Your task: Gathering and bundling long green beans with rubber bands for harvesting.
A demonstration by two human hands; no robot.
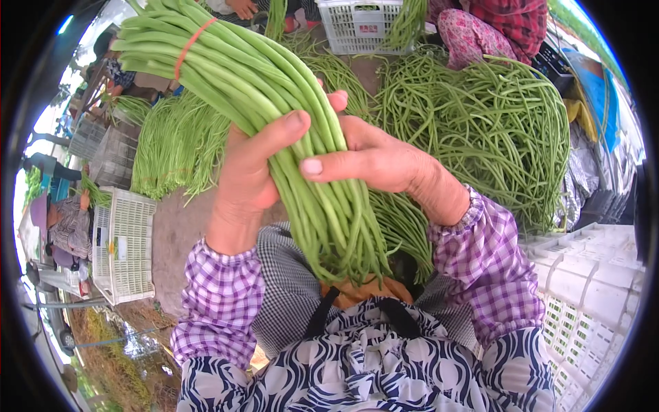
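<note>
A thick bundle of long green beans [267,98] slants across the view between my hands, its loose tips hanging over my lap. Near its upper left end a red rubber band [191,46] circles the beans. My left hand [252,165] grips the bundle from the left, thumb laid over the top. From the other side my right hand [365,154] holds it too, with the thumb across the front and the other fingers partly hidden behind. Under the bundle's lower end, more long beans [399,226] lie by my right knee.
A large tangled heap of long beans [494,134] spreads at the right; straighter beans [177,144] lie at the left. White plastic crates stand at far left [128,247], top [365,31] and lower right [587,288]. A person in floral trousers [473,38] sits beyond the heap.
</note>
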